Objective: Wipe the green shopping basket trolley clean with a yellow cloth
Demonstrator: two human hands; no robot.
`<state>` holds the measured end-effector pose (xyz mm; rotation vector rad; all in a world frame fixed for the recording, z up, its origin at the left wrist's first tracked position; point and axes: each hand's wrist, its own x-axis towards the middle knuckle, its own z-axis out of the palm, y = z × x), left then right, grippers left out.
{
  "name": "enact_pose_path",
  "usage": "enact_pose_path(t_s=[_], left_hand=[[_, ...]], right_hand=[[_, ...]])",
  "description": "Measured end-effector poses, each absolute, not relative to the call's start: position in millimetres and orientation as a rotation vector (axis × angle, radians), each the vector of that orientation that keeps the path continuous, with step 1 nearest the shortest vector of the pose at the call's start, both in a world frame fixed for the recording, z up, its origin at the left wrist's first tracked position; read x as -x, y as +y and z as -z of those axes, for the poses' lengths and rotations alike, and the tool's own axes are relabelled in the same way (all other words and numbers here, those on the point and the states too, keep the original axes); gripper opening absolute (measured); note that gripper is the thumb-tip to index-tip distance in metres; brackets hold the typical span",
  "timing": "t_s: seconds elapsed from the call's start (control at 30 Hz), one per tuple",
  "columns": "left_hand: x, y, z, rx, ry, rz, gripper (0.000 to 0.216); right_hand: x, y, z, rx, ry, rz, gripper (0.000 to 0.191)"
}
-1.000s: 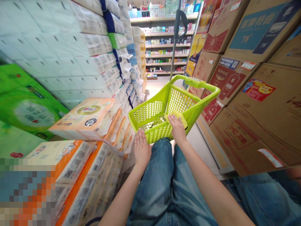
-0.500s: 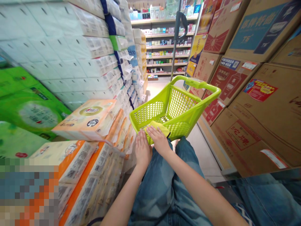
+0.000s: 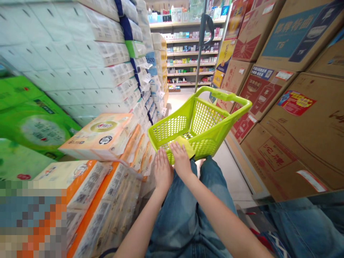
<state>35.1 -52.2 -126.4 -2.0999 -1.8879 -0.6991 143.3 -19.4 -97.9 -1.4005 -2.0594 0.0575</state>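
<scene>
A lime-green plastic shopping basket with lattice walls and a raised handle stands tilted before my knees. My left hand lies on its near left corner, fingers stretched out straight and side by side. Beside it, my right hand presses a yellow cloth against the near rim. The fingers lie over the cloth, whose dark edge hangs out to the right. Both thumbs are mostly hidden. Nothing shows in the basket except the lattice floor.
Packs of tissue paper are stacked close on the left. Cardboard cartons form a wall on the right. Stocked shelves and a grey pole stand ahead. Another person's denim-clad leg is at lower right.
My right hand has slid slightly to the right along the rim with the yellow cloth. My left hand and the basket have hardly moved.
</scene>
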Motion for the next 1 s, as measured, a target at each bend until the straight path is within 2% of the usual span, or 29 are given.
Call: enact_pose_path(t_s=[0.1, 0.23, 0.47, 0.63, 0.8, 1.0], left_hand=[[-34.5, -51.4, 127.8, 2.083, -1.888, 0.687, 0.071], [-34.3, -52.4, 127.7, 2.096, -1.880, 0.692, 0.076], [-36.0, -55.9, 121.9, 2.123, -1.891, 0.703, 0.081], [-35.7, -54.2, 124.5, 2.110, -1.893, 0.708, 0.079], [-34.8, -51.3, 129.4, 2.081, -1.896, 0.650, 0.067], [-35.4, -54.0, 125.8, 2.097, -1.872, 0.693, 0.078]], right_hand=[[-123.0, -30.6, 101.9, 1.297, -2.144, -0.067, 0.060], [-159.0, -21.0, 98.8, 1.224, -2.238, -0.027, 0.072], [-243.1, 13.9, 84.2, 1.550, -1.960, 0.049, 0.081], [-183.3, -3.8, 87.9, 1.534, -1.972, -0.041, 0.071], [-124.2, -29.5, 96.8, 1.319, -2.162, -0.088, 0.059], [-188.2, -10.2, 91.2, 1.320, -2.197, -0.045, 0.075]])
